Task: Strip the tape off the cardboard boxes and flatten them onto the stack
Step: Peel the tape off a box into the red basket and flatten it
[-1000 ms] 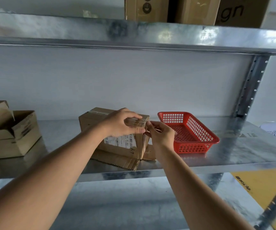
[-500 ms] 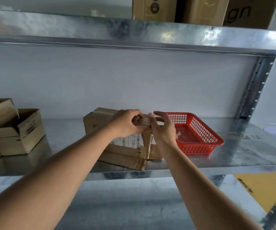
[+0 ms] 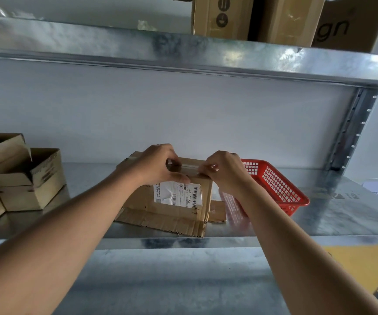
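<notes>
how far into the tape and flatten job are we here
Done: flattened cardboard already lies on the shelf. In hand: left hand steadies the labelled box; right hand pinches its top tape. Left: flatten this box, then the open boxes at left.

Box label (image 3: 177, 194) reads "530-05 A26"; upper carton (image 3: 351, 26) shows "gn".

Bare shelf (image 3: 88, 176) lies open between the open boxes (image 3: 27, 178) and taped box (image 3: 174, 198); red basket (image 3: 278, 185) crowds its right.
</notes>
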{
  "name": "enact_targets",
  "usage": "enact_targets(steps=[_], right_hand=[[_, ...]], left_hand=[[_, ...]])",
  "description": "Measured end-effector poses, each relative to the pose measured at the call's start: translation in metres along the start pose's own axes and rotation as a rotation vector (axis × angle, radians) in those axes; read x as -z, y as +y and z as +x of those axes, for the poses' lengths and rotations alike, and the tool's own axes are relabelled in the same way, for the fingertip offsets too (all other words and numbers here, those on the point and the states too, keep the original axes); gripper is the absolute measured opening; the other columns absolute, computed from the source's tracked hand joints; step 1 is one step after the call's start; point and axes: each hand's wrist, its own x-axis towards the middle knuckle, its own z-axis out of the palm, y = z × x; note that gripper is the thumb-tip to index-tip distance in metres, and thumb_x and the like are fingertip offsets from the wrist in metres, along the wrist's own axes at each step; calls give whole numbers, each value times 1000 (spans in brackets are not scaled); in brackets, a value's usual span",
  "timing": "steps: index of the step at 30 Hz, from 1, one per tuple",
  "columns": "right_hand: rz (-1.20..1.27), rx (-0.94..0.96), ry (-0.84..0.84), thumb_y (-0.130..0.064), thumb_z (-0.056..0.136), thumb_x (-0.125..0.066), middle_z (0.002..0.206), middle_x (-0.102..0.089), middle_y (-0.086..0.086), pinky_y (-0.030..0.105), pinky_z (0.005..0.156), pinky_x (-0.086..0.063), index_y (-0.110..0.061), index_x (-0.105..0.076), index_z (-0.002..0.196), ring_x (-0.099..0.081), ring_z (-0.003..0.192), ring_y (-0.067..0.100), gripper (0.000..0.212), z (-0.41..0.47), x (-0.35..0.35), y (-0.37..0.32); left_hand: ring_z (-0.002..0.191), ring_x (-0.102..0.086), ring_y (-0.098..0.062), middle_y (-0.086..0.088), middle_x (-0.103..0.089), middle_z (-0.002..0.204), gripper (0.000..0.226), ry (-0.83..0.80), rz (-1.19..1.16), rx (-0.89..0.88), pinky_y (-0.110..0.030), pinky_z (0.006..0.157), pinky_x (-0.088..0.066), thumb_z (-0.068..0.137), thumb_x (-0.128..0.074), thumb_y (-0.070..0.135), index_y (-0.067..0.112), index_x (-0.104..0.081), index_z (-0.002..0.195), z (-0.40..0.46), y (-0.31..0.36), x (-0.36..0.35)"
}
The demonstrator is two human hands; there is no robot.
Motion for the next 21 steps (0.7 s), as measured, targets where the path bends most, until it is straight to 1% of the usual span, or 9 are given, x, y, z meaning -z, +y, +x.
enact_targets(steps=[3,6,10,12,15,16,18,19,21], right_hand=[[35,-7,-107,-38,94,-73,113,-74,0,23,81,-46,-17,-78,115,-67,103,17,30,-1,10,2],[35,-15,-101,-36,95,-73,111,-74,-1,26,81,-48,-18,-78,109,-67,102,16,24,1,9,2],[13,-48,-78,-34,94,-75,104,-73,-3,36,83,-56,-21,-79,99,-65,98,17,15,7,8,-1],[-28,-86,-66,-27,95,-73,100,-71,-6,38,81,-58,-23,-79,95,-64,95,17,7,11,7,-4],[-66,-109,-64,-13,97,-67,91,-69,-11,32,73,-56,-24,-78,91,-64,88,13,16,17,5,-7],[-79,-105,-88,-13,97,-68,90,-68,-12,28,71,-54,-22,-78,93,-64,88,11,14,19,5,-8],[-100,-88,-135,-16,96,-70,98,-71,-7,27,74,-51,-18,-77,100,-65,93,14,8,22,5,-9],[-103,-85,-147,-17,96,-71,102,-71,-4,26,76,-50,-16,-77,102,-64,95,15,8,23,5,-10],[-104,-90,-153,-15,97,-69,100,-69,-5,24,74,-49,-14,-75,103,-64,97,15,9,23,6,-12]], left_hand=[[94,-59,-7,11,-61,104,57,2,-41,19,-22,70,-47,63,-88,65,25,-74,101,4,-1,0],[93,-60,-8,12,-61,102,55,-14,-79,41,-20,67,-43,61,-90,63,26,-72,97,6,-2,0],[92,-59,-7,11,-62,103,55,-12,-98,64,-12,60,-40,63,-91,60,25,-70,99,3,-2,-2],[92,-59,-8,11,-62,103,55,-11,-97,71,-9,58,-40,63,-91,59,24,-70,100,3,-2,-1],[91,-60,-9,10,-62,102,55,-20,-101,74,-8,57,-40,64,-90,60,24,-69,100,3,-2,-1],[91,-60,-9,10,-62,102,55,-29,-101,75,-8,57,-41,65,-90,60,24,-68,101,3,-2,-1],[92,-60,-9,10,-61,104,55,-53,-90,83,-12,58,-39,67,-88,62,26,-67,103,4,-2,-1],[94,-59,-8,11,-61,106,55,-67,-78,87,-13,61,-39,68,-87,63,27,-66,104,5,-3,-1],[99,-58,-8,11,-58,109,58,-95,-63,92,-20,69,-44,69,-82,70,29,-63,105,6,-3,-2]])
